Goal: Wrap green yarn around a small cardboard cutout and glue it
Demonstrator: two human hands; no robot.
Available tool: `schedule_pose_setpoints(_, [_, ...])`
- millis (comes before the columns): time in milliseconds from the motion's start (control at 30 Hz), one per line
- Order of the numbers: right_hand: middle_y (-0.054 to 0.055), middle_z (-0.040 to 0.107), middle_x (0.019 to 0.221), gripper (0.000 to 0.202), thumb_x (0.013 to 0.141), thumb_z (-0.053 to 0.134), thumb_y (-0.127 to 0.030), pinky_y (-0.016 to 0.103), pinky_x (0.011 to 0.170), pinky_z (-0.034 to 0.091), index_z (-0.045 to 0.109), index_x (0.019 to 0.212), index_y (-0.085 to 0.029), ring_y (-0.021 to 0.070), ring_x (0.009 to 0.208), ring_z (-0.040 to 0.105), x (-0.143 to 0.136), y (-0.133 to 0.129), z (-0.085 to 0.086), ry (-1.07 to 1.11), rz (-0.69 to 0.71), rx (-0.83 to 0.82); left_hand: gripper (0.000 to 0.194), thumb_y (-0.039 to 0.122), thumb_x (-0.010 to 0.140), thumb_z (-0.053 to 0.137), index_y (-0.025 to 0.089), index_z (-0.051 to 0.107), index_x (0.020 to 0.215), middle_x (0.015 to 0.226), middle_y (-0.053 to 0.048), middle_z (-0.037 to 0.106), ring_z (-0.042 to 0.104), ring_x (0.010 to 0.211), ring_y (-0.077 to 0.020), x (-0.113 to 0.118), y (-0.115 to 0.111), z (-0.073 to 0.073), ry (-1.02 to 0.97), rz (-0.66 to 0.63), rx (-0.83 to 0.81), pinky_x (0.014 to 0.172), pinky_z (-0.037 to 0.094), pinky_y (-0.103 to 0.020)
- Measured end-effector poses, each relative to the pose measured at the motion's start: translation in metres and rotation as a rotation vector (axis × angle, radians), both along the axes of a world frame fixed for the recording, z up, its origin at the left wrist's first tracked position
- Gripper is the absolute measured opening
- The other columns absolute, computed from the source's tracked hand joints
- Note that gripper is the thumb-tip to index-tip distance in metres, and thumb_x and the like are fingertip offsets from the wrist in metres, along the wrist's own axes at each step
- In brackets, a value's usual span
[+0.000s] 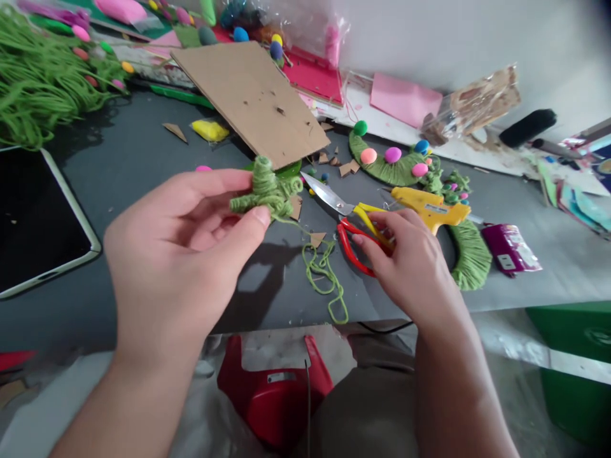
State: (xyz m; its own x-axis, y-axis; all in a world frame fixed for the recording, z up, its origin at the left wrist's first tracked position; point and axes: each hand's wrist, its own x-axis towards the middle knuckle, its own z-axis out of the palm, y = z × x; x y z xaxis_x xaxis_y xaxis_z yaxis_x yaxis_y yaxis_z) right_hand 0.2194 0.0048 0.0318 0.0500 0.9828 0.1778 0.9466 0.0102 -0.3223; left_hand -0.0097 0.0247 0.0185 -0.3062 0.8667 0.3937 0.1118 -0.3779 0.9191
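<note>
Between the thumb and fingers of my left hand [186, 229] is a small star-like shape wrapped in green yarn [267, 189]. A loose tail of green yarn [324, 273] trails from it onto the grey table. My right hand [405, 254] is closed on the yellow and red handles of a pair of scissors [334, 202], whose blades point up and left toward the wrapped shape without touching it. Just beyond my right hand lies a yellow glue gun [432, 208]. A yarn-wrapped green ring [470, 254] with coloured pompoms is partly hidden behind the gun and my hand.
A cardboard sheet [258, 95] lies behind my left hand, with cardboard scraps [349, 168] nearby. Green yarn [38, 76] is heaped at the back left above a dark-screened tablet [42, 216]. At right sits a purple packet [510, 248]; a red stool [277, 394] stands below the table edge.
</note>
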Motion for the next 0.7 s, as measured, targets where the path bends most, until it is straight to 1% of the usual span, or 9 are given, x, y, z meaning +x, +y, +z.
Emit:
schedule_pose_setpoints(67, [0.01,0.067,0.108,0.026,0.094,0.066,-0.033,0.042,0.086,0.053,0.07,0.114,-0.017,0.0258,0.098,0.066,-0.006,0.0,0.003,0.056,0.024,0.024,0.036,0.009,0.077,0.081,0.03,0.081,0.106,0.096,0.004,0.078,0.075,0.08,-0.0159,0.001,-0.002,0.003,0.138,0.043,0.005,0.076,0.069,-0.029])
schedule_pose_setpoints(133, [0.009,0.069,0.111,0.02,0.095,0.066,-0.03,0.041,0.09,0.053,0.07,0.111,-0.02,0.0241,0.1,0.066,-0.015,-0.002,0.006,0.164,0.067,0.072,0.034,0.013,0.078,0.081,0.031,0.08,0.107,0.097,0.003,0.078,0.074,0.079,-0.017,0.003,-0.004,0.001,0.207,0.027,-0.024,0.077,0.068,-0.031])
schedule_pose_setpoints(200, [0.007,0.07,0.113,0.015,0.096,0.065,-0.027,0.037,0.091,0.054,0.07,0.109,-0.022,0.0214,0.1,0.067,-0.027,-0.003,0.008,0.318,0.164,0.092,0.032,0.014,0.079,0.08,0.031,0.08,0.106,0.096,0.002,0.078,0.074,0.079,-0.0182,0.006,-0.005,-0.003,0.208,-0.017,-0.043,0.076,0.067,-0.032])
schedule_pose_setpoints(267, [0.006,0.071,0.114,0.018,0.093,0.07,-0.027,0.035,0.094,0.054,0.07,0.111,-0.023,0.0206,0.103,0.067,-0.039,-0.005,0.007,0.443,0.277,0.067,0.03,0.015,0.08,0.079,0.032,0.08,0.105,0.095,0.002,0.078,0.074,0.08,-0.019,0.01,-0.005,-0.007,0.199,-0.05,-0.051,0.076,0.066,-0.033])
schedule_pose_setpoints(333, [0.005,0.072,0.113,0.021,0.091,0.072,-0.027,0.032,0.094,0.054,0.069,0.111,-0.022,0.019,0.102,0.067,-0.049,-0.006,0.002,0.527,0.329,0.044,0.03,0.014,0.081,0.079,0.031,0.079,0.105,0.095,0.002,0.078,0.074,0.082,-0.0189,0.012,-0.005,-0.008,0.207,-0.064,-0.067,0.078,0.066,-0.032])
schedule_pose_setpoints(400, [0.003,0.074,0.105,0.021,0.09,0.073,-0.03,0.029,0.084,0.055,0.07,0.109,-0.021,0.0163,0.091,0.068,-0.056,-0.006,-0.003,0.588,0.287,0.022,0.029,0.013,0.081,0.078,0.029,0.079,0.105,0.095,0.002,0.079,0.074,0.083,-0.0183,0.014,-0.006,-0.008,0.219,-0.068,-0.08,0.079,0.065,-0.029])
schedule_pose_setpoints(500, [0.0,0.073,0.088,0.015,0.088,0.074,-0.032,0.025,0.066,0.053,0.071,0.098,-0.021,0.0128,0.072,0.064,-0.063,-0.005,-0.009,0.65,0.162,0.013,0.029,0.013,0.08,0.079,0.028,0.079,0.104,0.093,0.002,0.078,0.074,0.08,-0.0178,0.014,-0.007,-0.008,0.234,-0.061,-0.09,0.076,0.065,-0.028])
schedule_pose_setpoints(567, [-0.001,0.072,0.083,0.01,0.087,0.073,-0.029,0.023,0.062,0.052,0.071,0.092,-0.021,0.0115,0.068,0.062,-0.065,-0.005,-0.011,0.691,0.127,0.023,0.029,0.013,0.079,0.079,0.028,0.08,0.104,0.091,0.002,0.078,0.073,0.077,-0.0172,0.015,-0.007,-0.007,0.233,-0.058,-0.096,0.075,0.065,-0.028])
schedule_pose_setpoints(700, [-0.002,0.071,0.081,0.003,0.087,0.068,-0.021,0.022,0.063,0.053,0.071,0.089,-0.021,0.0107,0.067,0.062,-0.068,-0.005,-0.013,0.744,0.103,0.051,0.028,0.011,0.078,0.079,0.025,0.08,0.102,0.091,0.002,0.078,0.072,0.075,-0.0154,0.017,-0.008,-0.008,0.204,-0.055,-0.099,0.076,0.065,-0.027])
